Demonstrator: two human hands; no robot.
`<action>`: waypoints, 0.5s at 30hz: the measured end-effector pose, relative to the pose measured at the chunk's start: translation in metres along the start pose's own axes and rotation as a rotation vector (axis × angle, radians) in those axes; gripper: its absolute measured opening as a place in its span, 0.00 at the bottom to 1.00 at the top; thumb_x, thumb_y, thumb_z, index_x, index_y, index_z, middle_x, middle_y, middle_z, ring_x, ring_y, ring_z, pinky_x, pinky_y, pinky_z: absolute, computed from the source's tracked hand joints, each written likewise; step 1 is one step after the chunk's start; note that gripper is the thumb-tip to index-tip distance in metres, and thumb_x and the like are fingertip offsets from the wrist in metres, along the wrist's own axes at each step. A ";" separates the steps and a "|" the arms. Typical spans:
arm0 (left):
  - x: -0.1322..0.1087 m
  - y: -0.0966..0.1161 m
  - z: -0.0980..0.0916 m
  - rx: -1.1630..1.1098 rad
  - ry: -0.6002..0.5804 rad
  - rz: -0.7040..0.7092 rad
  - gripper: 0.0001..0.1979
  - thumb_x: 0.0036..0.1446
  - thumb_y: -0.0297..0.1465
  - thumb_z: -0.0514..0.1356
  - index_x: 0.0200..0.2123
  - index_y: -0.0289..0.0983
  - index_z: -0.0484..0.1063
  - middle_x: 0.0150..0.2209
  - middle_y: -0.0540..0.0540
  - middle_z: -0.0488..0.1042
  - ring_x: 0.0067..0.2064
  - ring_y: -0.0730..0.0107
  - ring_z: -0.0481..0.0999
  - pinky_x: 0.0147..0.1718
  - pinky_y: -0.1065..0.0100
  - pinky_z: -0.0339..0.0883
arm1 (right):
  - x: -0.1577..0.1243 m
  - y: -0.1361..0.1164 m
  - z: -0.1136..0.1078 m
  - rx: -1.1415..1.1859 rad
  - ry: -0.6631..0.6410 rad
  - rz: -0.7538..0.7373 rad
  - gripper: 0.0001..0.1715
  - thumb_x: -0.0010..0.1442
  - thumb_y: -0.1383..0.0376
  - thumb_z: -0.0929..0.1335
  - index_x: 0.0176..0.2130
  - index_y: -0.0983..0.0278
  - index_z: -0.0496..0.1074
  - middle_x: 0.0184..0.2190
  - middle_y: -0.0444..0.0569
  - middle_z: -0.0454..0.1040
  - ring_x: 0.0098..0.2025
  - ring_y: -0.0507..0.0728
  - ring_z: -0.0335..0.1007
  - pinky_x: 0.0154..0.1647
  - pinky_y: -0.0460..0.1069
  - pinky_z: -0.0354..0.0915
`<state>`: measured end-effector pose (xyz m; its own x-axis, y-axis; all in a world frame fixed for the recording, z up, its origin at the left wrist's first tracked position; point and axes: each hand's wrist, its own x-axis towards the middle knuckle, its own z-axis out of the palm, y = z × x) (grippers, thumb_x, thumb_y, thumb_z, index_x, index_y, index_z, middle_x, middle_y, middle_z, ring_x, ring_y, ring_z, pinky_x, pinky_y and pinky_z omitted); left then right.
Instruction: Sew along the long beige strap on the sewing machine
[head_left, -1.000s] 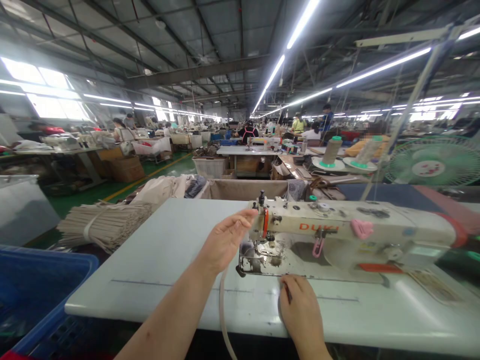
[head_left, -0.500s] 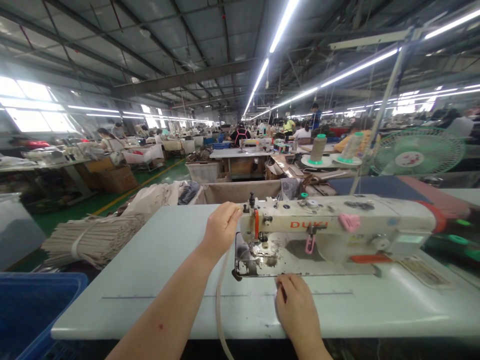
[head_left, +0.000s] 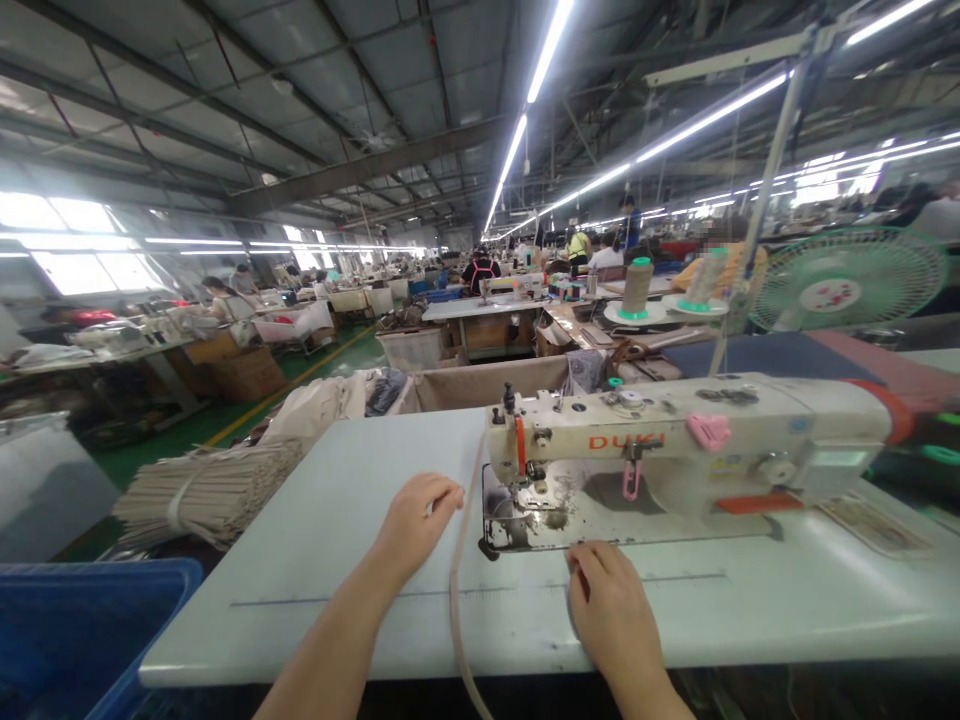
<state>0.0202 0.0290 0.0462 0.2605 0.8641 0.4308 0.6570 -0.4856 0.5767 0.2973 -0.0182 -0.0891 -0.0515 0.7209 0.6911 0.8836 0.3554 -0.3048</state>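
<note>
A cream sewing machine (head_left: 675, 440) marked DUKI stands on the white table (head_left: 337, 560). A long beige strap (head_left: 455, 580) runs from behind the machine's needle end, across the table and over the front edge. My left hand (head_left: 420, 520) rests on the table just left of the strap, fingers loosely curled, fingertips next to it. My right hand (head_left: 611, 610) lies palm down on the table in front of the machine's metal needle plate (head_left: 540, 515), holding nothing that I can see.
A tied bundle of beige strips (head_left: 202, 490) lies off the table's left end, above a blue crate (head_left: 67, 630). Behind the table are a fabric-lined bin (head_left: 487, 385), thread cones (head_left: 636, 290) and a green fan (head_left: 847, 290). Other people work at distant tables.
My left hand has come down from the machine's head to the table beside the strap. My right hand has stayed in front of the needle plate. The view shifted slightly.
</note>
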 end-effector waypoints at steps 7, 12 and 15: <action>-0.034 0.013 0.035 -0.127 0.092 -0.044 0.24 0.68 0.41 0.55 0.21 0.39 0.53 0.23 0.51 0.59 0.28 0.68 0.61 0.31 0.65 0.52 | -0.001 0.001 0.000 0.044 0.012 0.055 0.10 0.59 0.74 0.65 0.38 0.61 0.72 0.36 0.52 0.75 0.41 0.64 0.73 0.44 0.60 0.72; -0.067 0.009 0.063 -0.064 0.115 0.092 0.21 0.69 0.36 0.53 0.22 0.40 0.57 0.24 0.48 0.64 0.29 0.65 0.64 0.32 0.63 0.55 | 0.007 0.000 -0.009 0.201 -0.012 0.179 0.12 0.59 0.73 0.63 0.33 0.60 0.74 0.34 0.51 0.78 0.39 0.63 0.75 0.43 0.57 0.72; -0.096 -0.001 0.076 -0.014 0.090 0.214 0.19 0.67 0.34 0.54 0.21 0.41 0.62 0.22 0.45 0.65 0.28 0.63 0.65 0.30 0.60 0.56 | 0.013 -0.008 -0.015 0.366 -0.030 0.305 0.12 0.58 0.70 0.63 0.33 0.59 0.76 0.33 0.50 0.79 0.39 0.62 0.76 0.41 0.55 0.72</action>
<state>0.0486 -0.0436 -0.0485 0.3286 0.7262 0.6039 0.5836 -0.6588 0.4747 0.2964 -0.0206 -0.0682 0.1670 0.8399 0.5164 0.6390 0.3067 -0.7054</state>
